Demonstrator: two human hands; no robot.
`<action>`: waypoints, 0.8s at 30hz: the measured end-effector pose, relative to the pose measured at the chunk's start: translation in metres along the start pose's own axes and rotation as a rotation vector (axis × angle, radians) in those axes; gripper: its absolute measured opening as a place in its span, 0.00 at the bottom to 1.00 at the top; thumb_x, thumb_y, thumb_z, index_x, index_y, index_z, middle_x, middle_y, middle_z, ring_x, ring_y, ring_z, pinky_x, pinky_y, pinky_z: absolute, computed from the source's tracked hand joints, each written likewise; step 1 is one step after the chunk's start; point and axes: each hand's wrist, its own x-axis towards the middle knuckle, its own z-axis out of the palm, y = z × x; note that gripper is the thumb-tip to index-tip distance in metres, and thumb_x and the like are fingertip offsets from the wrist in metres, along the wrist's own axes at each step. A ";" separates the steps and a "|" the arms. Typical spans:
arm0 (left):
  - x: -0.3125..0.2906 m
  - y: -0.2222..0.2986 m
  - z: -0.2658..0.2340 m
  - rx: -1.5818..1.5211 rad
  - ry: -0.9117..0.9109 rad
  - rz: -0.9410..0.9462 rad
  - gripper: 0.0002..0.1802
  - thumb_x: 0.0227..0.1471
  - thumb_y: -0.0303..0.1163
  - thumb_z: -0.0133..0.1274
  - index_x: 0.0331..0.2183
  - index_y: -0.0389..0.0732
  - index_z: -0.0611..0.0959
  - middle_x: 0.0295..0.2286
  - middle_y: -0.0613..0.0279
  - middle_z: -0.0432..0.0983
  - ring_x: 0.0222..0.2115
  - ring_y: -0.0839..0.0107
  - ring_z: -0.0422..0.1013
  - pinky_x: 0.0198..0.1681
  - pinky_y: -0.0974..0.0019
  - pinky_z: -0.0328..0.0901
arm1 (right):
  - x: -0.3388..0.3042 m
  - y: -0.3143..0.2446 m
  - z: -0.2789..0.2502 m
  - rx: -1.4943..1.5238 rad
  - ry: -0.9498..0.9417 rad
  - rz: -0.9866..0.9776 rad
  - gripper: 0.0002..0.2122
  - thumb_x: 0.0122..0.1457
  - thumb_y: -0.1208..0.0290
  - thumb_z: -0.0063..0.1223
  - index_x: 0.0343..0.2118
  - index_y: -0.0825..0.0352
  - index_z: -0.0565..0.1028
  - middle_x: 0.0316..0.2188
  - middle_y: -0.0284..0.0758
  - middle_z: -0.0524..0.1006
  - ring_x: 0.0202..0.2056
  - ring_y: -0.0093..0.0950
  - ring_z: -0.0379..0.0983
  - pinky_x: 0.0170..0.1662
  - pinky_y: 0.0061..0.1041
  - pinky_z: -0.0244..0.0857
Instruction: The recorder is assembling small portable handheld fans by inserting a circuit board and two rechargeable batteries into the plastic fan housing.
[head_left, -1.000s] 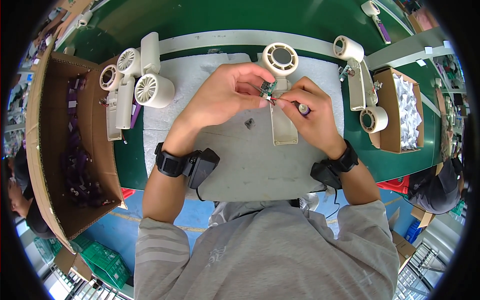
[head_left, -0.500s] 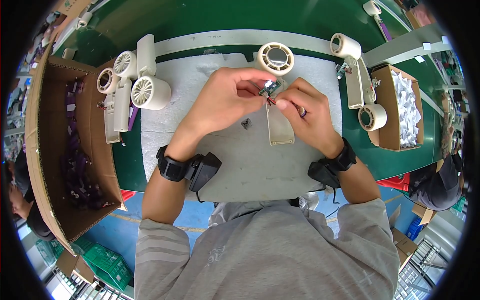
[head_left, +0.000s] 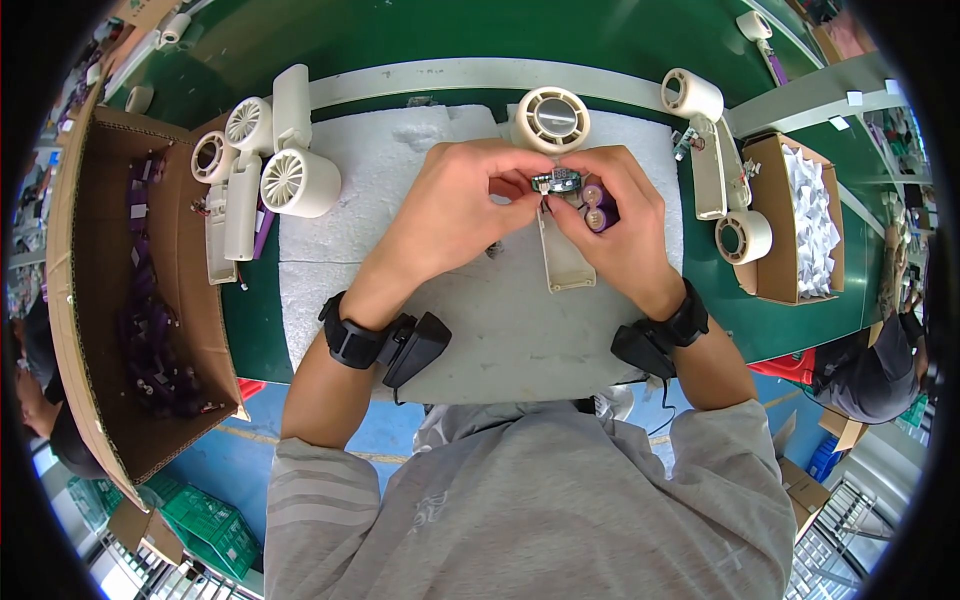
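Between my fingertips is a small green circuit board [head_left: 557, 182], tilted nearly edge-on. My left hand [head_left: 450, 205] pinches its left end with thumb and index finger. My right hand [head_left: 632, 225] has its fingertips at the board's right end and curls around a purple battery pack [head_left: 594, 207], two cells with their ends showing. Under the hands, a cream handheld-fan housing lies on the pad; its round head [head_left: 551, 119] is beyond my fingers and its open handle shell [head_left: 567, 262] points toward me. The wires between board and batteries are mostly hidden.
A white foam pad [head_left: 335, 235] covers the bench. Several cream fan housings [head_left: 300, 184] stand at left, beside a large cardboard box [head_left: 82, 310] of purple battery packs. At right lie an open fan shell [head_left: 708, 165], another fan head [head_left: 743, 237] and a box [head_left: 768, 188] of white packets.
The circuit board has turned from face-up to nearly edge-on. My right hand has moved closer to my left, and the battery pack in it now shows its cell ends.
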 end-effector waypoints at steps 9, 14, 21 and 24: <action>-0.001 0.000 0.003 0.142 0.044 0.045 0.13 0.42 0.19 0.59 0.35 0.34 0.84 0.28 0.55 0.80 0.28 0.69 0.78 0.34 0.70 0.73 | 0.000 0.003 0.001 -0.028 0.056 -0.005 0.18 0.42 0.80 0.66 0.39 0.67 0.76 0.35 0.37 0.77 0.33 0.30 0.75 0.37 0.24 0.70; -0.001 0.002 0.003 0.302 0.013 0.118 0.13 0.44 0.18 0.58 0.36 0.33 0.84 0.29 0.56 0.80 0.29 0.71 0.78 0.34 0.72 0.73 | -0.001 0.002 0.001 -0.048 0.069 0.011 0.17 0.41 0.80 0.67 0.38 0.67 0.78 0.33 0.37 0.78 0.32 0.29 0.76 0.36 0.24 0.71; -0.002 -0.006 0.006 0.262 0.056 0.156 0.12 0.42 0.18 0.59 0.35 0.33 0.84 0.29 0.56 0.80 0.26 0.72 0.77 0.30 0.71 0.72 | -0.001 0.002 0.000 -0.048 0.060 0.036 0.17 0.42 0.79 0.67 0.38 0.68 0.78 0.32 0.36 0.78 0.31 0.27 0.76 0.35 0.22 0.70; -0.001 -0.007 0.007 0.225 0.055 0.152 0.13 0.42 0.18 0.59 0.36 0.34 0.83 0.30 0.57 0.79 0.26 0.72 0.76 0.31 0.71 0.71 | 0.000 0.002 0.001 -0.026 0.058 0.070 0.16 0.43 0.79 0.67 0.37 0.68 0.78 0.32 0.36 0.78 0.31 0.25 0.75 0.34 0.21 0.70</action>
